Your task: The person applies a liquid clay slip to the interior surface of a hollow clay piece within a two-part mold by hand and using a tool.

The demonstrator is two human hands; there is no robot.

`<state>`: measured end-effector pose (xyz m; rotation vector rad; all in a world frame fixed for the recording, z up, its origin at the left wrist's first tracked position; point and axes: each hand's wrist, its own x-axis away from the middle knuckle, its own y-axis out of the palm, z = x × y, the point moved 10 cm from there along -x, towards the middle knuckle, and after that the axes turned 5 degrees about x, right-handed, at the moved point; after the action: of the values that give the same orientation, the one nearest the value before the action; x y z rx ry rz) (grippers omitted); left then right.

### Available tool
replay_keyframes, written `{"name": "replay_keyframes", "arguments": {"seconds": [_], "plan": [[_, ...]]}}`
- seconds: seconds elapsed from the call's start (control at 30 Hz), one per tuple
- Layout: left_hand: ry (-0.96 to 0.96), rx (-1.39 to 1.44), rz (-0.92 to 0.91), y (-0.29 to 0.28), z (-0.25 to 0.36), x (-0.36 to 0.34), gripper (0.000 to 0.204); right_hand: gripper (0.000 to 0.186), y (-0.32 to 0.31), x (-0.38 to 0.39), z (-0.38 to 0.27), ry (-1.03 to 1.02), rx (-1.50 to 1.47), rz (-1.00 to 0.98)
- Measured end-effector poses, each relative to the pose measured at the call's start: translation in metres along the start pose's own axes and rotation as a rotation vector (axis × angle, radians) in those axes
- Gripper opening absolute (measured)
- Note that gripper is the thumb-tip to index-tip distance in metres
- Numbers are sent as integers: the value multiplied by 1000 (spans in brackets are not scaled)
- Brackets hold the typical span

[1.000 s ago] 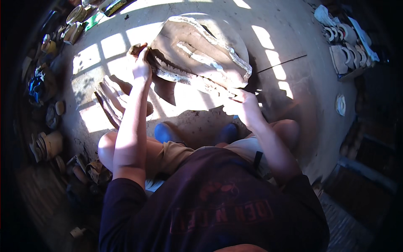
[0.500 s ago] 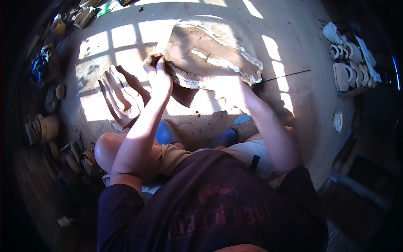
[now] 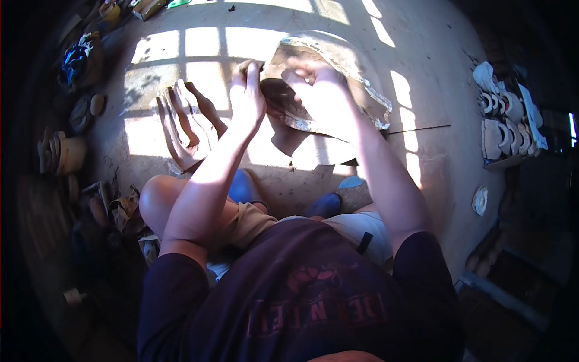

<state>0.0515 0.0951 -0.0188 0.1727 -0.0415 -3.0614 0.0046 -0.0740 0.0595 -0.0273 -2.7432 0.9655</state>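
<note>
A round pale board carries a broad grey-brown clay slab with a rough, whitish raised rim. My left hand is at the slab's left end, its fingers closed round a small dark piece I cannot make out. My right hand is over the inside of the slab, smeared by motion; whether it holds anything is unclear. Left of the board, long wavy clay pieces lie on the sunlit floor. A small light-blue oval piece lies below the board, beside my right forearm.
Stacked curved mould pieces stand at the right, with a white round item below. A thin rod lies right of the board. Clutter, a blue bag and tan containers line the left. My blue footwear is below.
My right hand has moved from the slab's lower right edge up and inward over its middle. My left hand has shifted rightward in view, as have the board and floor.
</note>
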Motion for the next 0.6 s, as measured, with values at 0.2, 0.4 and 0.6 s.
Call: {"name": "replay_keyframes", "arguments": {"seconds": [0.2,0.4,0.6], "plan": [[-335,253,-432,38,46,19,49,28,9,-5,-13,-634,773,19],[-568,350,-379,25,36,17,47,16,-1,22,-56,-579,433,86],[-416,227,-630,31,18,16,46,23,11,5,-38,-603,614,34]]}}
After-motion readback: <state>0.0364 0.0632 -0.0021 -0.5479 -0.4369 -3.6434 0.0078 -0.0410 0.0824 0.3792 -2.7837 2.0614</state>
